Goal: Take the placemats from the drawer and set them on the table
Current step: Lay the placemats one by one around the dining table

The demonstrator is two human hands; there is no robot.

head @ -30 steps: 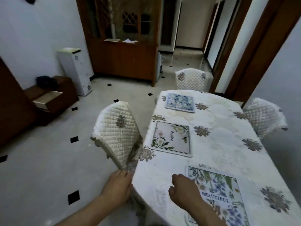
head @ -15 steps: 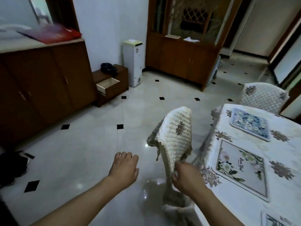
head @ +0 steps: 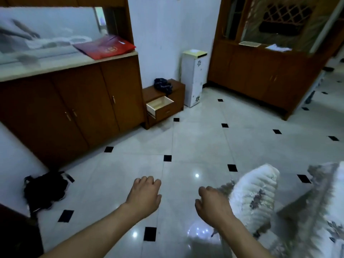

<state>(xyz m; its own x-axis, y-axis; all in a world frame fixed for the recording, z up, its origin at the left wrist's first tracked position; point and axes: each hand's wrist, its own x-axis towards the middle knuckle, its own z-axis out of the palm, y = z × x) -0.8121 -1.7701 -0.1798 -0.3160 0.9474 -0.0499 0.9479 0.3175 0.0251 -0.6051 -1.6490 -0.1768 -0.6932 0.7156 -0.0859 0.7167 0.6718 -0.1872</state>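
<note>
A small brown cabinet [head: 177, 90] stands against the far wall with its top drawer [head: 159, 105] pulled open; the inside looks pale and I see no placemat in it. My left hand [head: 144, 194] hangs over the tiled floor, fingers loosely curled, holding nothing. My right hand [head: 214, 203] is beside it, also loosely curled and empty, just left of a white quilted chair back [head: 255, 196]. The table's cloth edge [head: 335, 211] shows blurred at the far right. No placemat is in view.
A long brown sideboard [head: 74, 108] runs along the left with a red folder [head: 106, 46] on top. A white bin [head: 193, 79] stands right of the small cabinet. A dark bundle [head: 44, 189] lies on the floor at left. A wooden display cabinet [head: 270, 71] fills the far right.
My view has swung left, away from the table and its placemats, toward the open drawer. My right hand has let go of the chair cover; both hands now hang over the floor.
</note>
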